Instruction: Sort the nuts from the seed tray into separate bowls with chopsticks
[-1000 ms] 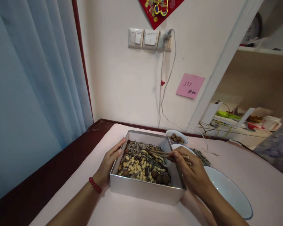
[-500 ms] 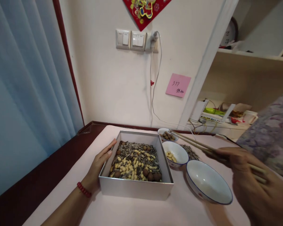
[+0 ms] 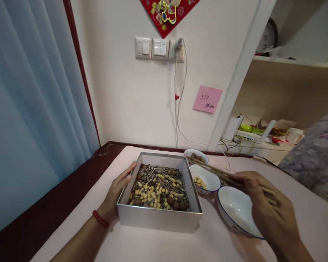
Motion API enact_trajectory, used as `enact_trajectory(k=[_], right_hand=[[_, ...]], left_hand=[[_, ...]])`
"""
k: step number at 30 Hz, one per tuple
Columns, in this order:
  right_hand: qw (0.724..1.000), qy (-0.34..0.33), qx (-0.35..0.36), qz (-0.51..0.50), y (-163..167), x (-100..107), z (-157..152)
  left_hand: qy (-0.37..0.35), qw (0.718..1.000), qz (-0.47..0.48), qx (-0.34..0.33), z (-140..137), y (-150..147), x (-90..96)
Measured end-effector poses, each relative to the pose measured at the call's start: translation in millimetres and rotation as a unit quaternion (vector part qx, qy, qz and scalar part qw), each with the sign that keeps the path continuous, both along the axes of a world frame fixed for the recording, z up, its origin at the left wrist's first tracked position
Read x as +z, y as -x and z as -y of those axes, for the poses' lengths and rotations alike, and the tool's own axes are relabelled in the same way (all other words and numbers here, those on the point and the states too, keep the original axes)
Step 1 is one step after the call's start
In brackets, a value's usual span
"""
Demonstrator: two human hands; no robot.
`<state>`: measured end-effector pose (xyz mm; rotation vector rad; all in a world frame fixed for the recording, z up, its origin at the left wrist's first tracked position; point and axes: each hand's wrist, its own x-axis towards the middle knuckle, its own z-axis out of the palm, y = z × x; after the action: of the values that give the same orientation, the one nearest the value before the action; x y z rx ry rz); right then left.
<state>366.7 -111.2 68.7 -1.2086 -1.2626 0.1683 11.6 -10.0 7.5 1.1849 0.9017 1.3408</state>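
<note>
The two hands are well apart. The left hand [image 3: 117, 191] lies with its fingers extended against the left wall of one silver box [image 3: 160, 220], which stands on the pink-covered counter [image 3: 142, 245] between the hands. The right hand [image 3: 270, 207] is closed around two chopsticks [image 3: 221, 172], which slant to the far left; their tips are at the far bowl [image 3: 191, 151], and I cannot tell whether they touch anything there.

Inside the box, striped seeds [image 3: 160, 171] and pale peanuts [image 3: 150, 193] lie mixed, too many to count, with at least eight round brown nuts: two at the far left, two at the far right, one at the near left and three at the near right.

Three bowls form a row to the right of the box. The far one contains several brown nuts [image 3: 197, 157], overlapping too much for an exact count; the middle bowl [image 3: 212, 180] contains a small cluster of peanuts; the near bowl [image 3: 236, 207] is partly hidden by the right hand. One red bracelet [image 3: 100, 219] circles the left wrist. One pink note [image 3: 207, 99] is on the wall.
</note>
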Motion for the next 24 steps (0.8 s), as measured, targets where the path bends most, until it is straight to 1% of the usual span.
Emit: enact_trajectory(k=[2,5,8,10,17,21,24], right_hand=[[0.997,0.025,0.068,0.016,18.1,-2.1,-2.1],[0.982,0.080,0.167,0.029,40.3,-9.3,-8.0],[0.965,0.126,0.225,0.042,55.0,-15.0,-14.1],[0.961,0.140,0.234,0.055,60.7,-16.8,-17.8],[0.958,0.136,0.233,0.092,66.8,-21.3,-27.2],[0.963,0.120,0.227,0.079,66.2,-23.1,-24.3],[0.969,0.104,0.219,0.058,61.9,-20.0,-16.8]], left_hand=[[-0.005,1.000,0.001,0.005,-0.1,-0.7,0.2],[-0.001,1.000,0.014,0.009,1.0,-1.7,0.6],[0.011,1.000,0.027,-0.001,1.8,-1.8,0.0],[0.009,1.000,0.024,-0.003,1.5,-1.7,-0.5],[0.001,1.000,0.018,0.000,0.8,-1.6,-0.1],[0.009,1.000,0.029,-0.004,1.8,-1.4,-1.0],[0.009,1.000,0.027,-0.001,2.1,-1.2,-1.0]])
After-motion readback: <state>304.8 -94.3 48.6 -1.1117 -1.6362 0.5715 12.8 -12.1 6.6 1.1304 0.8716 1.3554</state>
